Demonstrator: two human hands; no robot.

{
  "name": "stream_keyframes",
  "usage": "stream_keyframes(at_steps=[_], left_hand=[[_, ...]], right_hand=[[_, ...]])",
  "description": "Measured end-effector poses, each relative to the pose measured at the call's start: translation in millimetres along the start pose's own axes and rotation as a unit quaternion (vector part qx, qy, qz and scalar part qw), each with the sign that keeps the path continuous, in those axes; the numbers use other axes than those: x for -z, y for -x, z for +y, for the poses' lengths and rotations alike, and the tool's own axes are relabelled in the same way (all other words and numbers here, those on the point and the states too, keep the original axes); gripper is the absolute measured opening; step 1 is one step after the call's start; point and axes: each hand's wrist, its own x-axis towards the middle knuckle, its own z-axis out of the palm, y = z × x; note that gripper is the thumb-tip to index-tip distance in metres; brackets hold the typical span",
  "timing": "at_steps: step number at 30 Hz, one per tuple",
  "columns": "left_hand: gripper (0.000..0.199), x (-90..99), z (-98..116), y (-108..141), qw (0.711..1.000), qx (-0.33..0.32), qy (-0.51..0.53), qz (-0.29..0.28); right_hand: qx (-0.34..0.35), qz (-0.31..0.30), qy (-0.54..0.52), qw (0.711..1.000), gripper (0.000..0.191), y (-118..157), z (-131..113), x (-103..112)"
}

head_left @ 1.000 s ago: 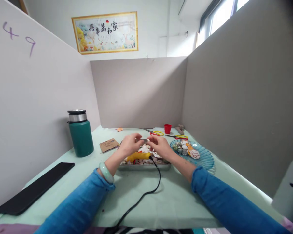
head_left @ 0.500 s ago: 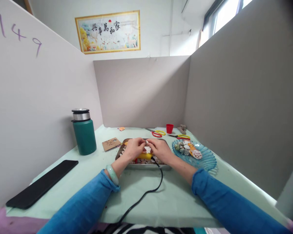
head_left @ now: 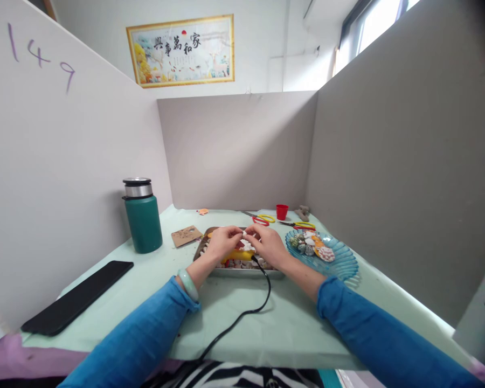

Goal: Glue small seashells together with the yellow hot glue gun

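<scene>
My left hand (head_left: 223,243) and my right hand (head_left: 265,245) meet above a metal tray (head_left: 246,273), fingertips pinched close together. Between them is a small whitish piece (head_left: 243,233), possibly a shell, mostly hidden by the fingers. Both hands appear closed on it. Beneath the hands, a yellow-handled corded tool (head_left: 242,255) rests across the tray. Its black cord (head_left: 242,315) runs over the table toward my lap. Several small shells (head_left: 236,264) fill the tray below the tool.
A blue glass plate (head_left: 345,261) with several shells (head_left: 309,243) stands at right. Behind are scissors (head_left: 262,219), pliers-like cutters (head_left: 301,225) and a red cup (head_left: 282,212). At left are a green bottle (head_left: 143,223), a brown card (head_left: 186,236) and a black slab (head_left: 78,296).
The camera view has shifted slightly. My fingers have shifted a little around the small whitish piece; both hands stay above the tray.
</scene>
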Motion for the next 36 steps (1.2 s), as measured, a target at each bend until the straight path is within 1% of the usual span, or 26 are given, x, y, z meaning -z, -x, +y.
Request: stream_keyframes(at_steps=[6, 8, 13, 16, 20, 24, 27, 31, 36], left_hand=[[0.019, 0.4, 0, 0, 0.999, 0.024, 0.042, -0.004], [0.019, 0.7, 4, 1, 0.996, 0.033, 0.079, -0.012], [0.029, 2.8, 15, 6, 0.973, 0.076, 0.213, -0.055], [0.035, 4.7, 17, 9, 0.959, 0.09, 0.262, -0.066], [0.039, 4.5, 16, 10, 0.947, 0.107, 0.295, -0.065], [0.038, 1.1, 13, 9, 0.94, 0.115, 0.32, -0.039], [0.034, 0.6, 12, 8, 0.93, 0.108, 0.349, -0.034], [0.032, 2.7, 10, 7, 0.917, 0.11, 0.379, -0.053], [0.033, 3.1, 7, 7, 0.92, 0.103, 0.371, -0.07]], right_hand=[[0.009, -0.007, 0.017, 1.0, 0.017, 0, -2, 1], [0.012, -0.004, 0.025, 1.0, 0.018, 0, -2, 2], [0.021, 0.008, 0.048, 0.999, 0.018, 1, 0, 1], [0.031, 0.014, 0.067, 0.997, 0.018, 2, -1, 1], [0.046, 0.007, 0.089, 0.995, 0.018, 3, -4, 3], [0.06, 0.004, 0.1, 0.993, 0.015, 4, -8, 5], [0.058, 0.012, 0.084, 0.995, 0.016, 5, -8, 5], [0.033, 0.023, 0.041, 0.998, 0.018, 2, -2, 1], [0.029, 0.019, -0.025, 0.999, 0.015, -1, 2, 0]])
